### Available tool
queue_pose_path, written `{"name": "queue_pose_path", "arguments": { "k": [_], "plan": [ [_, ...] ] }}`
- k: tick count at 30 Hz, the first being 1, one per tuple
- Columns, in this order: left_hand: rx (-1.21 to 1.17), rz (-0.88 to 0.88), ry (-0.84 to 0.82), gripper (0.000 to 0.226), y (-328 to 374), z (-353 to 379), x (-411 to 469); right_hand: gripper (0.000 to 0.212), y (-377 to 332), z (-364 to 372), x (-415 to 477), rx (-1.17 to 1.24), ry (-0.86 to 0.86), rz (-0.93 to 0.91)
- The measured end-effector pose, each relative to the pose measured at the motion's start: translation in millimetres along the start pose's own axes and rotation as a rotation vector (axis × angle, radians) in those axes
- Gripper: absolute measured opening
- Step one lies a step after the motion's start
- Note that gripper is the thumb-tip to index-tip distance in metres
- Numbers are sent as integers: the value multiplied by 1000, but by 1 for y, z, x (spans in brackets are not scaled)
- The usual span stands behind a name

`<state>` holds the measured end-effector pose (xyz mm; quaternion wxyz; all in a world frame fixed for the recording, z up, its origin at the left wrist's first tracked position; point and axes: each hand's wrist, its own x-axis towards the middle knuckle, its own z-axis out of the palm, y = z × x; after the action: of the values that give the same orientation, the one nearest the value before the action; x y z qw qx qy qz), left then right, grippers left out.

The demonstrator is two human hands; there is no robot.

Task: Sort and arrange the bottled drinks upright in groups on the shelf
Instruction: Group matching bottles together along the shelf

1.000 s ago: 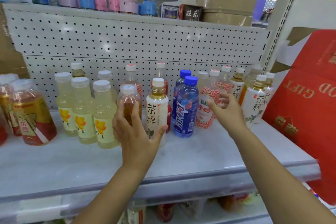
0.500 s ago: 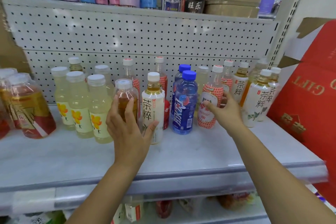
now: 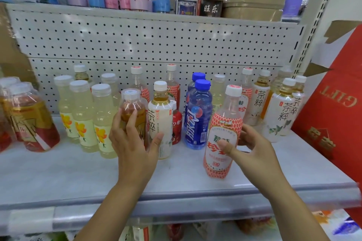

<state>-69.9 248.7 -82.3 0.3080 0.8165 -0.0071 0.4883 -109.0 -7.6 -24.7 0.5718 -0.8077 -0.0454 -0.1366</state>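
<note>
My left hand (image 3: 135, 143) grips an amber tea bottle (image 3: 133, 111) with a clear cap, standing among the drinks at mid-shelf. My right hand (image 3: 248, 148) holds a bottle with a red-patterned label (image 3: 221, 143), slightly tilted near the front of the shelf (image 3: 58, 174). Between them stand a white-labelled tea bottle (image 3: 159, 121), a small red bottle (image 3: 177, 127) and two blue bottles (image 3: 196, 115). Pale yellow bottles (image 3: 84, 117) stand in a group to the left. More white tea bottles (image 3: 282, 111) stand at the right.
A red gift box (image 3: 337, 115) leans at the shelf's right end. Large amber bottles (image 3: 29, 119) stand at the far left. A pegboard back panel (image 3: 156, 45) closes the rear. An upper shelf carries small cups and boxes. The shelf's front lip (image 3: 176, 207) runs below my wrists.
My right hand has closed on the red-patterned bottle and drawn it forward out of the row. My left hand has closed round the amber bottle.
</note>
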Motion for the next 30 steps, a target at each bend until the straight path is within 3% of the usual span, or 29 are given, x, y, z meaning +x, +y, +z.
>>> {"name": "queue_pose_path", "arguments": {
  "k": [5,14,18,23,27,30],
  "plan": [
    [-67,-31,-15,75,1,-3,0,38,-7,17,-2,53,-64,-17],
    [-114,-47,-40,75,2,-5,-1,52,-1,67,0,68,-110,-78],
    [-92,-10,-40,82,3,-6,-2,54,3,85,4,116,-39,-98],
    [-47,104,-47,84,5,-7,-2,57,-4,83,9,75,-125,-121],
    [-86,131,-70,77,7,-9,-1,28,-2,40,36,15,142,-151],
    [-110,137,-40,68,17,-11,3,36,4,1,79,-54,326,-101]
  ]
}}
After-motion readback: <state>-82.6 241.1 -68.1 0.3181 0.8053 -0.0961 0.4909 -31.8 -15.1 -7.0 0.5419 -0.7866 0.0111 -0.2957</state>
